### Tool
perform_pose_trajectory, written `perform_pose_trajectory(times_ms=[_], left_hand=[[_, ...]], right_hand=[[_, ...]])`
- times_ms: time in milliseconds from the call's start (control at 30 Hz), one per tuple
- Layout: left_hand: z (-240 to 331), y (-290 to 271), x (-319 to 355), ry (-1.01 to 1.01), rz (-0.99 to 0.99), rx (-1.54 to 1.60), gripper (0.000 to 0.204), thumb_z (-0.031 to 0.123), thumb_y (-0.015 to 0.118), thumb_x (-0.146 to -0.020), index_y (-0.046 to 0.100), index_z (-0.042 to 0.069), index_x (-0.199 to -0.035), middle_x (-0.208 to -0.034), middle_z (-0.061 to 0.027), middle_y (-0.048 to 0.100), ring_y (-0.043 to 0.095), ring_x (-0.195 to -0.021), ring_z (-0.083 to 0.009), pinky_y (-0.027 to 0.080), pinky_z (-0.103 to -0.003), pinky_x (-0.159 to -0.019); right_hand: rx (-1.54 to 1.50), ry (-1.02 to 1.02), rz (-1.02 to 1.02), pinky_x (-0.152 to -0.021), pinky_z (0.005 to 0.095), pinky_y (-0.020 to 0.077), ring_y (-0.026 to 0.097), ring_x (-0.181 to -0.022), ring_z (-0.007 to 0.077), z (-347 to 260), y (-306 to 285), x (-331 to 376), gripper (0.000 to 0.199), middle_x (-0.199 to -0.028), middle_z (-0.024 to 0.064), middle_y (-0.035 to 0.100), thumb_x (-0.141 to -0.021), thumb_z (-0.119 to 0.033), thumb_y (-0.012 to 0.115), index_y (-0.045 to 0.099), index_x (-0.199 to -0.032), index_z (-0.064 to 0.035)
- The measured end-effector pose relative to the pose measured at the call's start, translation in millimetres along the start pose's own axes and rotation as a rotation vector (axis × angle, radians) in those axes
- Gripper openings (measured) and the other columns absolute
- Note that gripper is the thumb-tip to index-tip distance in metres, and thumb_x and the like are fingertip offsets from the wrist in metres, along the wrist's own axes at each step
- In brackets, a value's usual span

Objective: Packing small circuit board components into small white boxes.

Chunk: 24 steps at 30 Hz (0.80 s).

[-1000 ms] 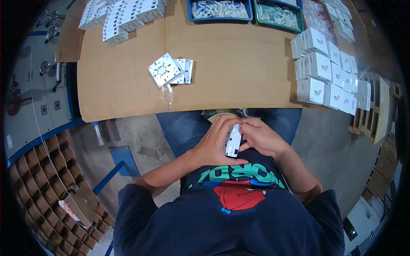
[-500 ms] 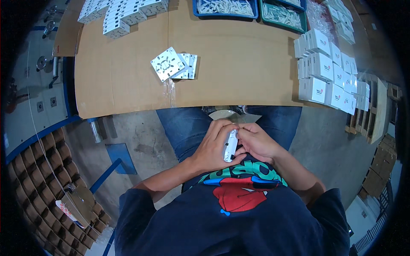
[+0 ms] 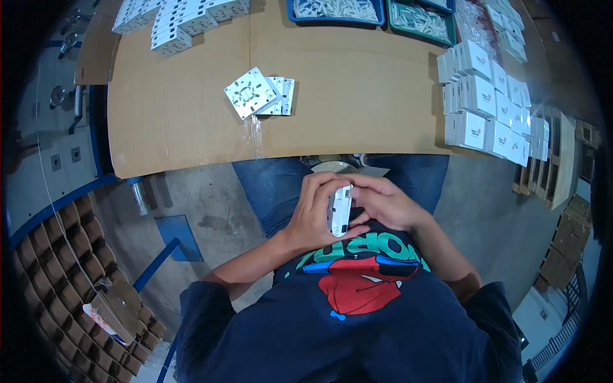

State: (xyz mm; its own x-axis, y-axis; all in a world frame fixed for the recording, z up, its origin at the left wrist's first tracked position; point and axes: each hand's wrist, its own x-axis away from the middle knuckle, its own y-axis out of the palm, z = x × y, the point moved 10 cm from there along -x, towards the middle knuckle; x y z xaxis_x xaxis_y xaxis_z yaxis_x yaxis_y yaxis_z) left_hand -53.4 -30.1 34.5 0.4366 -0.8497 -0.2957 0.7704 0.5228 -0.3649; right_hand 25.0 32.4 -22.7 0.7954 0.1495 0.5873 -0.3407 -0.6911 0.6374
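Close to my shirt, over my lap, my left hand [image 3: 308,214] is closed around a small white plastic housing [image 3: 341,209] held on edge. Its narrow side, with small dark slots, faces up. My right hand [image 3: 387,204] bends in from the other side, with fingers curled against the housing's far end; some fingertips are hidden. On the cardboard-covered table in front of me, a few square white plates [image 3: 249,94] with dark cut-outs lie overlapping.
Stacked white slotted housings [image 3: 182,29] stand at the table's far left. A blue tray [image 3: 335,23] and a green tray [image 3: 421,38] hold many small white pieces. White boxes [image 3: 476,96] are piled at the right. The cardboard tabletop [image 3: 357,121] ends just beyond my knees.
Both hands have shifted slightly up and left with the white housing, which has turned to show more of its left face. The plates on the table stay put.
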Motion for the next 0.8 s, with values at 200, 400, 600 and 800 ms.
perform_pose_trajectory(times_ms=[200,400,600,800], left_hand=[[0,-8,-2,0.119,0.091,0.001,0.110,0.060,0.093,-0.053,0.040,0.003,-0.130,-0.119,-0.0173,0.041,0.046,-0.111,-0.0297,0.043,-0.043,-0.095],[-23,-26,-2,-0.137,0.225,0.200,0.089,0.053,0.072,-0.086,0.031,0.000,-0.144,-0.133,-0.0170,0.040,0.041,-0.127,-0.0318,0.034,-0.044,-0.108],[-34,27,15,-0.797,-0.178,0.816,0.058,0.016,0.059,-0.100,0.031,0.007,-0.150,-0.137,-0.0116,0.047,0.049,-0.125,-0.0219,0.041,-0.036,-0.105],[-32,41,24,-0.917,-0.212,0.999,0.064,0.015,0.066,-0.096,0.032,0.009,-0.149,-0.128,-0.0123,0.054,0.057,-0.117,-0.0199,0.045,-0.035,-0.100]], right_hand=[[0.132,-0.224,-0.017,-0.105,0.0404,0.0439,0.045,-0.135,0.0205,-25,12,1,0.059,-0.146,0.0073,0.046,-0.099,-0.020,0.060,0.035,-0.152,-0.0072],[0.494,-0.404,0.122,-0.108,0.0374,0.0424,0.052,-0.128,0.0219,-49,17,10,0.073,-0.141,0.0081,0.048,-0.078,-0.008,0.083,0.047,-0.142,-0.0067],[0.943,-0.638,0.172,-0.103,0.0390,0.0470,0.053,-0.127,0.0289,-74,31,36,0.071,-0.137,0.0144,0.048,-0.072,-0.020,0.088,0.056,-0.135,-0.0086],[1.002,-0.700,0.148,-0.106,0.0424,0.0440,0.047,-0.134,0.0341,-75,30,49,0.068,-0.151,0.0175,0.039,-0.073,-0.012,0.086,0.057,-0.134,-0.0064]])
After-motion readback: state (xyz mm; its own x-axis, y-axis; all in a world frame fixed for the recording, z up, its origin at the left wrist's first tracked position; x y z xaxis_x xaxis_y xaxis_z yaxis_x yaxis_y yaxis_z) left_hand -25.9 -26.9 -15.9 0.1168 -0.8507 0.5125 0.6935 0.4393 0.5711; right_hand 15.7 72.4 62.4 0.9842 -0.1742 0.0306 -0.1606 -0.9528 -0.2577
